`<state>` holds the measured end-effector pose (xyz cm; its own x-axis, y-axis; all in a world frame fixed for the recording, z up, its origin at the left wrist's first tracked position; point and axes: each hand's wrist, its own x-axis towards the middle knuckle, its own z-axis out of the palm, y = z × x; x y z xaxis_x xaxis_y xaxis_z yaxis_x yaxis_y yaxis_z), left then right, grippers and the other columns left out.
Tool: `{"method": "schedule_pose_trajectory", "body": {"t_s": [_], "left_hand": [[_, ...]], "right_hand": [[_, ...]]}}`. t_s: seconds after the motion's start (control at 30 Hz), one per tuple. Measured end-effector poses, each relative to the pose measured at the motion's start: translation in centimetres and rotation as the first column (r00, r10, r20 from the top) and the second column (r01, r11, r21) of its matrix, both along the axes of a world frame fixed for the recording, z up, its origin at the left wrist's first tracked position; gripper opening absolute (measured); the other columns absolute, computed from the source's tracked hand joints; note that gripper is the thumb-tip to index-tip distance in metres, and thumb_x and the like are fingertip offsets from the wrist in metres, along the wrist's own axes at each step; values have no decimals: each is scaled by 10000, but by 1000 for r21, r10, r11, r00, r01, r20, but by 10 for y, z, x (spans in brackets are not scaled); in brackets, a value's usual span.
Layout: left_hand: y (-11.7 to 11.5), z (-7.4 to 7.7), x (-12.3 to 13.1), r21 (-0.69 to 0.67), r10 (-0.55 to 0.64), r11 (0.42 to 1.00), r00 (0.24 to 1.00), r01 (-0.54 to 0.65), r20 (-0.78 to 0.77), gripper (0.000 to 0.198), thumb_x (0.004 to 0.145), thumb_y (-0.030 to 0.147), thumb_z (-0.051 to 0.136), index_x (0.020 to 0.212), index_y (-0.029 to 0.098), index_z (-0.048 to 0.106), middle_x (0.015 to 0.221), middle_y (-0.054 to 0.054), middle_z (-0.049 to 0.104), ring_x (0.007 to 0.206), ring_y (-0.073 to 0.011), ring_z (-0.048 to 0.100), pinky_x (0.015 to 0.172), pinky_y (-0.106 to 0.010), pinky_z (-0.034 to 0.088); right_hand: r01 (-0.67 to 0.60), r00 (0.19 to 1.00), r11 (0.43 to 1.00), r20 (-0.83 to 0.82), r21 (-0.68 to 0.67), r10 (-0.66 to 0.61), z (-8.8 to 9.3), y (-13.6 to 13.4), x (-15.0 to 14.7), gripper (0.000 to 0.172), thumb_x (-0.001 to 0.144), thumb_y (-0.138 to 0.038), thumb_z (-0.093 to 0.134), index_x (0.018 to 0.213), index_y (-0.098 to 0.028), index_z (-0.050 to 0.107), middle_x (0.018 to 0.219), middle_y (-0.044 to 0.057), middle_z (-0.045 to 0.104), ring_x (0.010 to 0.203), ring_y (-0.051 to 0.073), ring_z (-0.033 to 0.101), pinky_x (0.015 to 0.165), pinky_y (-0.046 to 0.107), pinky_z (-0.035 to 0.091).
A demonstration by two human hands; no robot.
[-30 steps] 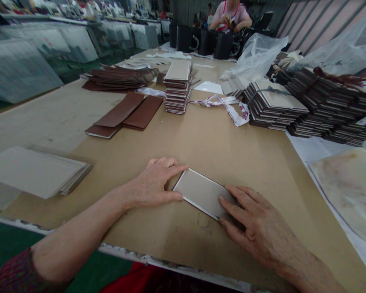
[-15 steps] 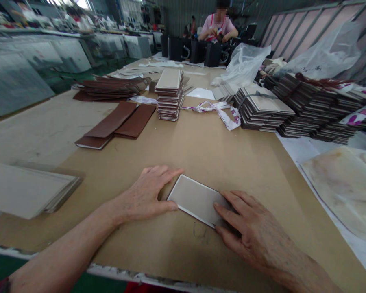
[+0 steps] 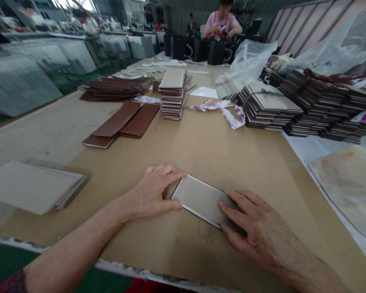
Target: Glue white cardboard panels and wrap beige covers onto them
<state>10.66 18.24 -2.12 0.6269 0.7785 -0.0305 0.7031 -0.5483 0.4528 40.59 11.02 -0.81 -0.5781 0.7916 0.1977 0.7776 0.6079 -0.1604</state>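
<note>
A flat beige panel with a pale border and thin dark edge (image 3: 201, 199) lies tilted on the brown table covering. At its left end is my left hand (image 3: 154, 191), forefinger on the far corner and thumb at the near corner, holding the panel between them. My right hand (image 3: 250, 224) grips the right end, with fingertips on the top and far edge and the thumb by the near edge. The palm side of the right hand is hidden.
Beige boards (image 3: 33, 185) lie at left. Brown folded pieces (image 3: 118, 124) and a panel stack (image 3: 173, 95) stand farther back. Bundled stacks (image 3: 268, 108) and a plastic bag (image 3: 250, 61) are at right. A person (image 3: 221, 24) works beyond the table (image 3: 183, 150).
The whole view has shifted slightly, so things appear a little farther right. Both hands keep the same hold on the panel.
</note>
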Motion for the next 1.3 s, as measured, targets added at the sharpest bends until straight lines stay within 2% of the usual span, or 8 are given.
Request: {"method": "schedule_pose_trajectory", "body": {"t_s": [0.33, 0.47, 0.53, 0.7, 0.9, 1.07, 1.3], "left_hand": [[0, -1, 0, -7, 10, 1000, 1000, -10, 10, 705, 785, 560, 722, 1384, 279, 478, 1189, -49, 553, 1122, -257, 509, 950, -421, 335], [-1, -1, -1, 8, -2, 1000, 1000, 2, 16, 719, 796, 562, 718, 1418, 317, 454, 1175, -37, 547, 1113, -248, 507, 941, -415, 340], [0, -3, -2, 26, -27, 999, 999, 26, 25, 682, 821, 567, 694, 1426, 369, 449, 1158, -27, 539, 1098, -237, 508, 934, -408, 342], [1, -11, -7, 90, -84, 993, 996, 81, 28, 492, 870, 557, 643, 1340, 444, 553, 1115, -13, 531, 1053, -219, 514, 921, -398, 339], [4, -19, -10, 120, -89, 989, 996, 88, 7, 487, 853, 539, 658, 1323, 436, 582, 1126, -25, 527, 1040, -228, 517, 913, -400, 361], [5, -21, -10, 120, -80, 990, 997, 79, -3, 489, 844, 554, 651, 1314, 435, 593, 1135, -25, 541, 1037, -233, 519, 920, -397, 384], [1, -12, -5, 109, -75, 991, 995, 81, -60, 459, 885, 510, 634, 1321, 370, 599, 1095, -29, 539, 1014, -217, 511, 922, -391, 373]], "right_hand": [[-7, 1000, 1000, 14, 12, 7, 0, 2, 0, 272, 848, -251, 617, 1079, -184, 743, 1143, 158, 685, 1036, 342, 633, 847, 535, 586], [0, 1000, 1000, 17, 0, 0, 1, 1, -1, 277, 839, -251, 627, 1083, -186, 741, 1149, 155, 680, 1041, 346, 627, 857, 541, 577], [4, 1000, 1000, 22, -25, -3, 3, 1, -1, 267, 842, -249, 630, 1076, -185, 742, 1141, 151, 679, 1041, 336, 624, 872, 528, 569], [13, 998, 995, 59, -95, -7, 7, 0, -2, 300, 885, -313, 614, 1131, -175, 719, 1211, 155, 645, 1111, 325, 585, 955, 506, 520], [2, 995, 982, 94, -191, 17, 18, -2, 5, 395, 893, -309, 609, 1257, -156, 634, 1343, 168, 573, 1192, 309, 545, 1033, 495, 456], [48, 994, 972, 105, -228, -24, 27, -12, 16, 515, 855, -277, 646, 1345, -141, 560, 1416, 177, 522, 1259, 306, 513, 1075, 488, 424], [112, 994, 974, 38, -196, -106, 21, -29, 30, 504, 874, -248, 639, 1353, -124, 543, 1361, 152, 573, 1241, 273, 531, 1076, 473, 445]]}}
